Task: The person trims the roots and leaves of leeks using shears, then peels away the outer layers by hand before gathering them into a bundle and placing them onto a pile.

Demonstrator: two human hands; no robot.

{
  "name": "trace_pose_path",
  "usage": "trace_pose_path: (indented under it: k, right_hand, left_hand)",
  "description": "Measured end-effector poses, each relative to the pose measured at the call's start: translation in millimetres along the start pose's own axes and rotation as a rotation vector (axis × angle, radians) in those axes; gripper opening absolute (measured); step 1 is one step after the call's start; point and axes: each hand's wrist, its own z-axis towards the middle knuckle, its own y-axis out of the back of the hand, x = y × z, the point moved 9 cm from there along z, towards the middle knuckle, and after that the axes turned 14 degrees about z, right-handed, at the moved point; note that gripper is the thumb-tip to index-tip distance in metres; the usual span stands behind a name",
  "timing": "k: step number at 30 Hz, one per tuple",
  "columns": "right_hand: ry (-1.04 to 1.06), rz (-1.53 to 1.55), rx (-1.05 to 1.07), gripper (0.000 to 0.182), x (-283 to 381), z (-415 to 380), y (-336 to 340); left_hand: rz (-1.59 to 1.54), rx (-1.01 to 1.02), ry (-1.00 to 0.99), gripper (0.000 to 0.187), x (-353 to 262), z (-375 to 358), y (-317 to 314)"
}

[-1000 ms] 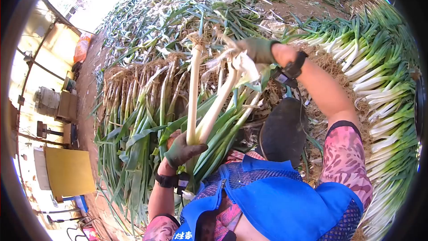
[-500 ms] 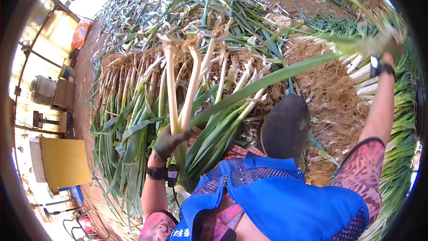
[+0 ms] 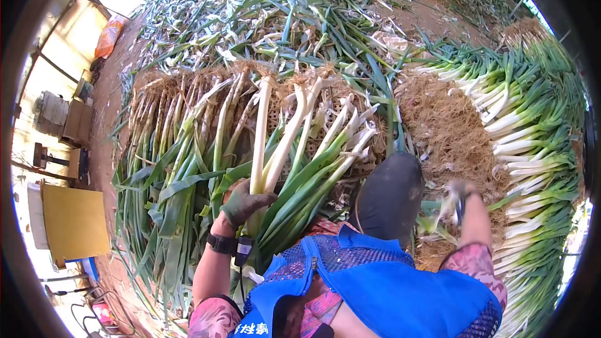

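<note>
My left hand (image 3: 246,205), in a dark glove, is closed around the lower part of several long green onions (image 3: 263,128). They stand root end up, with pale stripped shafts and bushy roots at the top. To the right, low over the ground, my right hand (image 3: 464,191) is blurred by motion. Pale and green leaf scraps (image 3: 440,218) show just below and beside it; whether its fingers still hold any is not clear. Unpeeled green onions (image 3: 169,119) with brownish shafts lie in a row left of my left hand.
Cleaned green onions (image 3: 519,150) form a long curved row on the right. Brown root trimmings (image 3: 447,112) cover the ground beside it. Leaf waste (image 3: 263,12) spreads across the back. My dark shoe or knee (image 3: 389,194) is in the middle. A yellow board (image 3: 75,222) stands left.
My right hand has come down and inward from the upper right, where it had leaf strips. The long leaf stretched across the view is gone. My left hand still grips the green onions.
</note>
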Motion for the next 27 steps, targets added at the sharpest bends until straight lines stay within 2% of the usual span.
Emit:
trace_pose_path:
  k: [3,4,5,6,7,10,11,12,13,15,16,17,18,19,20,21,22,26,27]
  right_hand:
    - [0.45,0.42,-0.355,0.048,207.0,71.9,59.9]
    - [0.591,0.709,-0.281,0.051,298.5,25.4,120.0]
    - [0.732,1.035,-0.155,0.061,398.0,-32.0,186.9]
    - [0.853,1.312,-0.005,0.075,499.7,-93.7,255.7]
    - [1.259,1.149,0.129,0.08,565.3,-165.9,292.0]
    - [1.205,0.206,0.037,0.086,655.4,-292.9,263.2]
    - [1.468,0.102,-0.018,0.088,662.2,-341.6,232.4]
    - [1.648,-0.24,0.029,0.078,659.5,-387.2,182.4]
    - [1.93,-0.294,-0.076,0.079,634.1,-428.2,153.3]
    - [2.277,-0.165,-0.27,0.073,593.5,-468.2,117.0]
    - [2.334,0.027,-0.338,0.066,578.8,-475.9,116.6]
    - [2.291,-0.067,-0.315,0.047,583.0,-476.1,129.3]
    - [2.352,0.066,-0.408,0.035,584.0,-468.4,130.7]
    - [2.268,-0.143,-0.273,0.027,596.3,-462.2,136.5]
    - [2.263,-0.176,-0.34,0.022,603.2,-452.4,141.8]
    - [2.284,-0.211,-0.406,0.018,605.1,-450.2,162.6]
    - [2.275,-0.246,-0.469,0.025,607.5,-446.7,181.4]
    - [2.25,-0.147,-0.715,0.021,603.3,-437.5,263.0]
    - [2.158,-0.092,-0.578,0.02,608.4,-425.4,279.4]
  left_hand:
    - [0.097,-0.021,-0.012,0.037,-26.7,-11.5,1.2]
    - [0.11,-0.03,-0.018,0.036,-33.0,-13.2,2.3]
    - [0.132,0.035,0.015,0.052,-26.1,-10.6,-1.1]
    - [0.118,0.011,0.019,0.051,-20.7,-9.5,-1.0]
    - [0.106,-0.013,0.02,0.05,-15.2,-8.0,-0.4]
    - [0.065,-0.022,0.041,0.051,-13.8,-10.0,2.0]
    - [0.047,-0.014,0.051,0.052,-13.8,-10.4,1.5]
    - [0.039,0.005,0.027,0.053,-19.8,-12.1,0.7]
    - [0.032,0.023,0.002,0.053,-30.2,-15.2,1.4]
    - [-0.083,0.097,-0.055,0.058,-62.3,-25.8,-0.1]
    - [-0.119,0.11,-0.081,0.059,-70.4,-25.3,1.6]
    - [-0.075,0.134,-0.118,0.056,-83.8,-22.8,3.7]
    - [-0.077,0.194,-0.093,0.049,-97.9,-24.8,8.4]
    - [-0.086,0.201,-0.096,0.047,-113.7,-24.7,12.7]
    - [-0.09,0.171,-0.178,0.052,-142.5,-29.5,19.4]
    - [-0.079,0.147,-0.21,0.053,-165.5,-35.4,25.8]
    - [-0.067,0.125,-0.25,0.054,-186.4,-41.1,31.2]
    - [0.136,0.091,-0.454,0.058,-255.9,-72.1,47.6]
    - [0.215,0.08,-0.527,0.061,-268.1,-77.9,50.4]
